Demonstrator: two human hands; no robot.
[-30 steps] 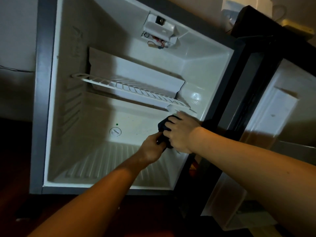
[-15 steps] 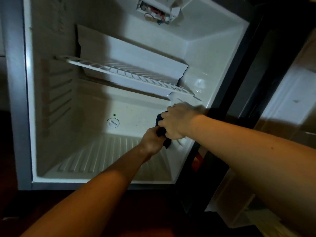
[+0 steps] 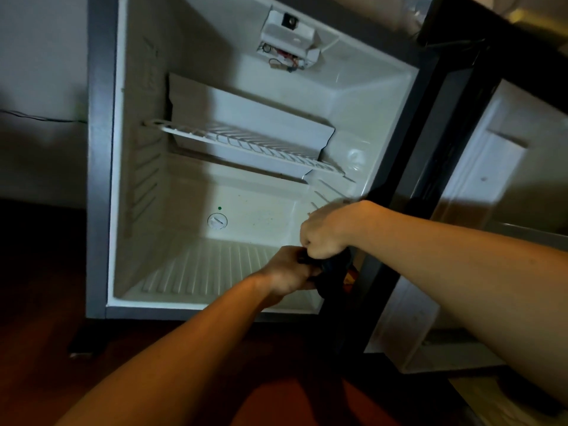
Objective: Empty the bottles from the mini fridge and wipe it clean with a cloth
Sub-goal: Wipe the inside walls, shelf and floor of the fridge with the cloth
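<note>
The mini fridge (image 3: 101,167) stands open, its white inside holding no bottles. A wire shelf (image 3: 246,142) crosses the middle and a round drain plug (image 3: 217,222) sits at the back of the ribbed floor (image 3: 209,272). A dark cloth (image 3: 330,273) hangs at the fridge's lower right front edge. My right hand (image 3: 327,232) grips the top of the cloth from above. Just below and left of it, my left hand (image 3: 289,270) holds the same cloth. Most of the cloth is hidden by the two hands.
The fridge door (image 3: 498,186) stands open to the right, its white inner liner facing me. A lamp housing with exposed wires (image 3: 287,44) hangs from the fridge ceiling. A dark reddish floor (image 3: 46,348) lies in front; a black cable (image 3: 37,118) runs along the left wall.
Both hands with the cloth have moved down and toward me, from beside the right inner wall to the fridge's lower right front edge. The camera has shifted too.
</note>
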